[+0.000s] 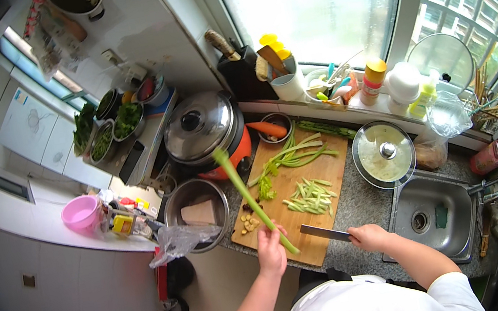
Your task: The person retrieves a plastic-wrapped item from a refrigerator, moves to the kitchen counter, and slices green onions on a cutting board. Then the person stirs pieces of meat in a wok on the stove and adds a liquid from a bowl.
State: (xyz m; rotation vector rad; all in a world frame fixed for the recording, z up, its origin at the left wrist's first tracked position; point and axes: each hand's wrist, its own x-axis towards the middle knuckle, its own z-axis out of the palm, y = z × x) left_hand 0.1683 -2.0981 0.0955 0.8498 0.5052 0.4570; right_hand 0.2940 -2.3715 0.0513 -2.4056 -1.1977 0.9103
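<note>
My left hand (pixel 272 250) grips a long celery stalk (pixel 246 191) near its lower end, tilted above the near left part of the wooden cutting board (pixel 314 256). A kitchen knife (pixel 325 233) is held by its handle in my right hand (pixel 368 238), its blade pointing left over the board's near right edge. Cut celery pieces (pixel 312 197) lie in a pile just beyond the blade. Further back on the board are whole celery stalks (pixel 301 153) and celery leaves (pixel 265 188). Sliced ginger (pixel 249 224), apparently, lies at the board's left edge.
Left of the board stand a steel bowl (pixel 220 195) holding a pale block and a lidded electric cooker (pixel 242 144). A small bowl with a carrot (pixel 268 128) sits behind. To the right are a glass-lidded pot (pixel 383 152) and a steel sink (pixel 453 237). Jars and utensils line the windowsill.
</note>
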